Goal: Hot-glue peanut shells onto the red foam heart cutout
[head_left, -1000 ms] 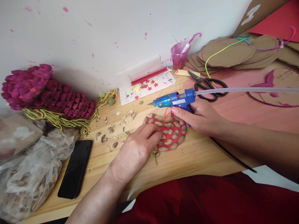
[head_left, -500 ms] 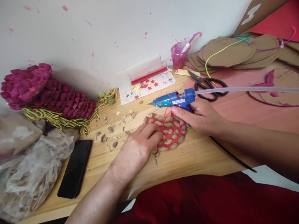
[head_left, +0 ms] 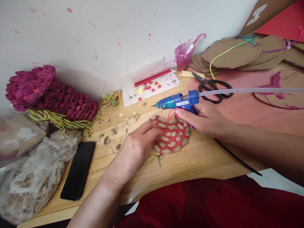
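A blue hot glue gun (head_left: 178,100) is gripped in my right hand (head_left: 206,122), its nozzle pointing left and a long clear glue stick running out of its back. Below it on the table lies a red disc (head_left: 175,127) covered with rows of peanuts in their shells, with a red cord loop at its top edge. My left hand (head_left: 137,145) bends over the disc's left side, fingers curled in and tips on the peanuts. Whatever those fingertips pinch is hidden. A knotted yellow-green string (head_left: 158,157) sticks out under the disc.
Black-handled scissors (head_left: 212,87) lie behind the glue gun, near a pink-stained cup (head_left: 184,57) and stacked cardboard discs (head_left: 231,53). Star stickers (head_left: 147,88) sit by the wall. At left are magenta peanut-covered discs (head_left: 52,91), a phone (head_left: 78,171), a plastic bag (head_left: 33,180) and shell scraps (head_left: 114,131).
My left hand has shifted slightly left across the disc, showing more peanuts at its lower left. The right hand keeps the glue gun in nearly the same place.
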Demonstrator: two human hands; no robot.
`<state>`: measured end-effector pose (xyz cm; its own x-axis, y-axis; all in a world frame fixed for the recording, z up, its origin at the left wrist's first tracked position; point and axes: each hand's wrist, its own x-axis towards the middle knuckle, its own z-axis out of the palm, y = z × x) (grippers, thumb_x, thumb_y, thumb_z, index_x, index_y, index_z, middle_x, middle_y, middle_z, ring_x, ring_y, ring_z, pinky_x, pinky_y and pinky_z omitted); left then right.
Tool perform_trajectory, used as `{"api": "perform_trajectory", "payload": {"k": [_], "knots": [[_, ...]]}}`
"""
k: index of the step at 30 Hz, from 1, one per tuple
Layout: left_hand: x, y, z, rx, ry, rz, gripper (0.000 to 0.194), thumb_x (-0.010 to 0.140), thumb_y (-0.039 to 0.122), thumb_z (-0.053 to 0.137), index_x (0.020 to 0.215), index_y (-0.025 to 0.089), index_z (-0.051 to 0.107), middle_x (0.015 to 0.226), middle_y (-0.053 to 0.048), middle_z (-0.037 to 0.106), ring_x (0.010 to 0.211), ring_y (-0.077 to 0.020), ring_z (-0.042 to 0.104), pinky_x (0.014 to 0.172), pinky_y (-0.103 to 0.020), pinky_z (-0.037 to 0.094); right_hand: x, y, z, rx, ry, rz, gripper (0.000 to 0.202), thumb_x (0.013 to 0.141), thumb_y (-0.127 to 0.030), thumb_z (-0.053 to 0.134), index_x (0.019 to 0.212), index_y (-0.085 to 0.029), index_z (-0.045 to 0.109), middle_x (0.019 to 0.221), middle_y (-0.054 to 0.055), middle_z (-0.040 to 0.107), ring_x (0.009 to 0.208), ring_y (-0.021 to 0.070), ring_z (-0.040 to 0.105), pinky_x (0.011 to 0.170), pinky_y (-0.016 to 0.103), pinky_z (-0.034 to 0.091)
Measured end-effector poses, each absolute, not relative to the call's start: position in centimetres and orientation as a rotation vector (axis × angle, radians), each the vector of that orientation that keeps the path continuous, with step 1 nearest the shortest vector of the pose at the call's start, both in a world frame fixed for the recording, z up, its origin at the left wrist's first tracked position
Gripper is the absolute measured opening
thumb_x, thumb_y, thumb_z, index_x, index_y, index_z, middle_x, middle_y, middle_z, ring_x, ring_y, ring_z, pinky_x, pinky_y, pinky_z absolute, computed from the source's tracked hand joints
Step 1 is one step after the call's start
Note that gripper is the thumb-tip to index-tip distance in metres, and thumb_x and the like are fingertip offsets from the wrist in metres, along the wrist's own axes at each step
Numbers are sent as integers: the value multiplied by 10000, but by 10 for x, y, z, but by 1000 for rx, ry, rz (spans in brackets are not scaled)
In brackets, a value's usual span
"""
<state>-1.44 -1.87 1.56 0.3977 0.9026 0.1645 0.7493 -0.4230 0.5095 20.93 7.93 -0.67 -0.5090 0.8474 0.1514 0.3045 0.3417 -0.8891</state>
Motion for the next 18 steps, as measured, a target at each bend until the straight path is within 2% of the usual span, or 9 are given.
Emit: {"api": "perform_trajectory", "payload": {"k": [6,18], "knots": [[-17,-16,13,2302,1444,626,221,960,112,505,1069,223,663,1099,-49,650,1017,-160,645,893,-291,530,209,79,-6,-992,-1973,1160,313,940,-431,566,729,-202,591,572,-3,605,537,149,562,523,292,413],[-11,-18,4,2486,1462,542,160,936,148,570,1043,209,673,1068,-56,653,937,-191,619,809,-319,508,208,79,-6,-1009,-1966,1162,340,937,-443,568,692,-207,571,553,-2,605,516,147,562,507,292,409]]}}
